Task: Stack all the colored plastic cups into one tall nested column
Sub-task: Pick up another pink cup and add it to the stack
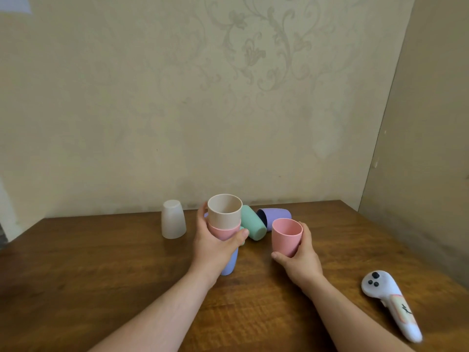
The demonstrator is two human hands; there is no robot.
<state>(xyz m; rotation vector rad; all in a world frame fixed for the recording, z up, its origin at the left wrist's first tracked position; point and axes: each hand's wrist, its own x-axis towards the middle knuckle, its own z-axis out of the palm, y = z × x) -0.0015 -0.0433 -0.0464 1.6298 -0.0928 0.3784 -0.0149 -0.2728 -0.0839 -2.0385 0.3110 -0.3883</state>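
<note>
Forearms enter from the bottom edge, cut off there, over a dark wood-grain table [76,288] whose bare surface spreads wide at 8 o'clock and along the near side; its far edge meets patterned wallpaper, and its right edge runs toward 4 o'clock.

At centre the left hand [215,246] wraps closed around a nested stack [225,232]: a beige cup [224,212] on top, a pink one below it, a sliver of green at the thumb, and a lavender base showing under the palm. How many cups sit inside is hidden by the fingers.

Just right, the right hand [302,260] is curled about a single pink cup [286,236], mouth up, held apart from the stack.

At 4 o'clock lies a white controller [390,303] with dark buttons, close to the table's right edge.

At 11 o'clock of the stack stands a translucent white cup [173,219], mouth down, well clear of everything.

Behind the hands, a green cup [252,224] and a purple cup [275,217] lie on their sides, touching or nearly so; the purple one is partly hidden.

All cups look matte, smooth and tapered.
</note>
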